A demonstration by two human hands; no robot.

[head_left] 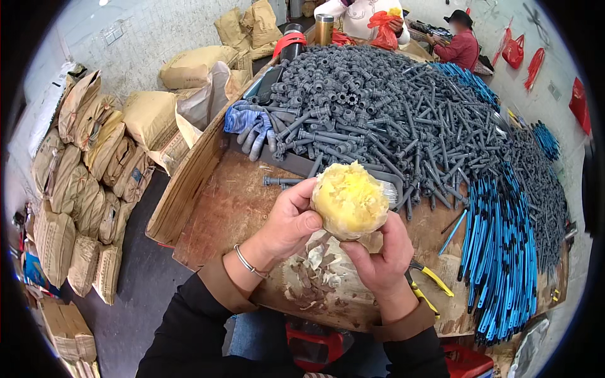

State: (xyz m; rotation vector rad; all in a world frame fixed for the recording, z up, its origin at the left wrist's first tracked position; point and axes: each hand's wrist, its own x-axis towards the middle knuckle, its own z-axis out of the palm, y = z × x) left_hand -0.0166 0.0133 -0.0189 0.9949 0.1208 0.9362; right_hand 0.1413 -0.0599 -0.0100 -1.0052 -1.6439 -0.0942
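A rounded lump of yellow food [350, 200], which looks like a peeled sweet potato with a rough, broken top, is held up over the near part of the wooden table [217, 211]. My left hand [291, 220] grips its left side between thumb and fingers. On the lower right, my right hand [384, 258] closes round it too; the fingertips of both hands are partly hidden behind the food. Pale scraps of peel [321, 268] lie on a flattened sheet below. Beside my right hand rest pliers with yellow-and-black handles [432, 283].
Grey plastic fittings [353, 94] form a large heap, with blue-and-grey gloves [249, 126] at its left edge. Blue strips [501, 252] lie in a bundle at right. Stacked paper sacks [82, 183] stand left. Two people [463, 47] are beyond the table, near bottles [323, 30].
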